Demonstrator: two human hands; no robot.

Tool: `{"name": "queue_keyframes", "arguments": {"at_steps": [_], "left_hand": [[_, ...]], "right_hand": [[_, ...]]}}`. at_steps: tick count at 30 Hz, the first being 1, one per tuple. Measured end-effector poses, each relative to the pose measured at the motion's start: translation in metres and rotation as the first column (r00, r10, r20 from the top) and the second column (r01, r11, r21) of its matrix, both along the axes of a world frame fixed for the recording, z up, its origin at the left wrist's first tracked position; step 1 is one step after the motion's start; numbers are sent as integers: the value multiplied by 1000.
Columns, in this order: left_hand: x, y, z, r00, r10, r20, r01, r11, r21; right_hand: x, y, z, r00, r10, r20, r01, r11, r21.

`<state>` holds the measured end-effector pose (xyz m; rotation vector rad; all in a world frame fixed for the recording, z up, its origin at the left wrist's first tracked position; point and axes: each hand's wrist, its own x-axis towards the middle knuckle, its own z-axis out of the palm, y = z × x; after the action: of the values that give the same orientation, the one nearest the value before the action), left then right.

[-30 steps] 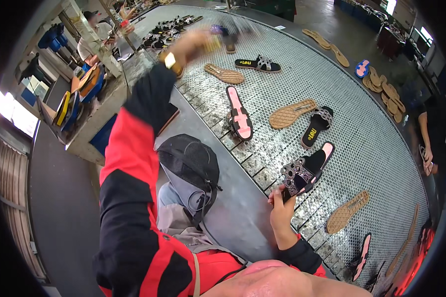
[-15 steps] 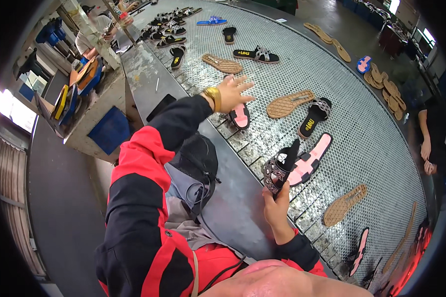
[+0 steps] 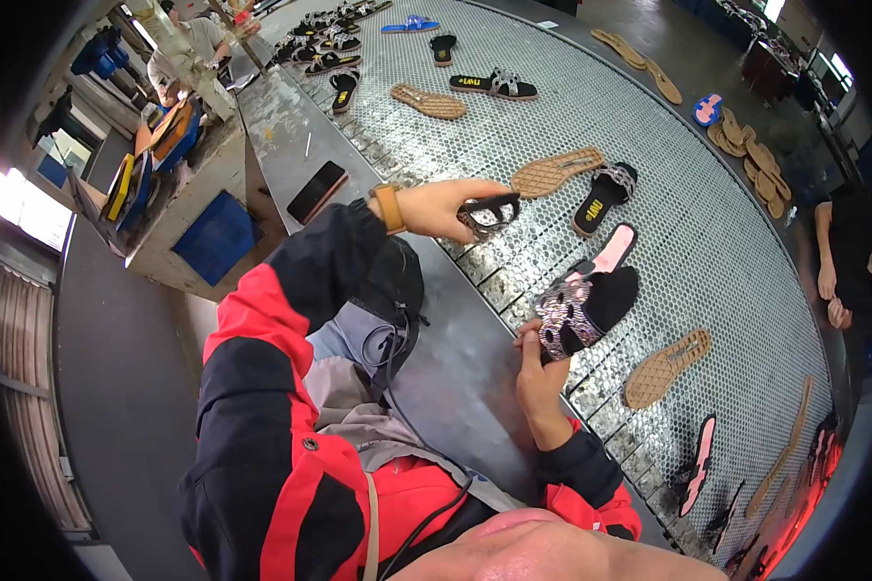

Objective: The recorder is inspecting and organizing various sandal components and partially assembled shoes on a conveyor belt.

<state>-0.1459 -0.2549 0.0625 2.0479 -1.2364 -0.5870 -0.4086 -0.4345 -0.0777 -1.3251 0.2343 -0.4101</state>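
My left hand [image 3: 441,208], wearing a tan-strapped watch, is closed on a dark strappy sandal [image 3: 494,213] just above the belt's near edge; fingers hide part of it. My right hand [image 3: 541,382] grips a black sandal [image 3: 612,300] by its glittery strap side, tilted over the belt. Partly behind it lies a pink-and-black sole piece [image 3: 615,250]. Beyond my hands rest a brown quilted-pattern sole [image 3: 557,172] and a black sandal with a sparkly strap [image 3: 601,198]. Another brown sole [image 3: 667,368] is to the right of my right hand.
A perforated metal belt [image 3: 727,290] carries more sandals and soles, with a cluster of black sandals [image 3: 325,44] at the far left. A phone [image 3: 317,192] lies on the metal ledge near a dark bag [image 3: 392,290]. Another person's hands [image 3: 833,295] show at right.
My left hand has closed on the sandal that lay beneath it and lifted it. My right hand has turned its sandal flatter. Items on the belt have shifted slightly away, and the phone is uncovered.
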Motion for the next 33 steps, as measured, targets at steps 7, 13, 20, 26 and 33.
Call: {"name": "queue_keyframes", "arguments": {"at_steps": [7, 13, 20, 26, 33], "left_hand": [[-22, -1, -3, 937, 223, -268, -204, 974, 100], [-37, -61, -7, 797, 298, -526, -508, 801, -317], [-127, -163, -28, 862, 346, -371, -461, 840, -287], [-151, -154, -20, 875, 131, -467, -220, 965, -142], [-156, -183, -10, 915, 49, -400, -160, 955, -248]], "right_hand": [[-14, -6, -14, 998, 35, 48, -27, 987, -156], [-17, -17, 37, 1000, 12, 17, -9, 987, -163], [-34, -43, 64, 954, -299, 23, 289, 899, -327], [-69, -78, 77, 987, -159, 20, 160, 975, -158], [-67, -82, 91, 906, -415, -83, 371, 874, -312]]}}
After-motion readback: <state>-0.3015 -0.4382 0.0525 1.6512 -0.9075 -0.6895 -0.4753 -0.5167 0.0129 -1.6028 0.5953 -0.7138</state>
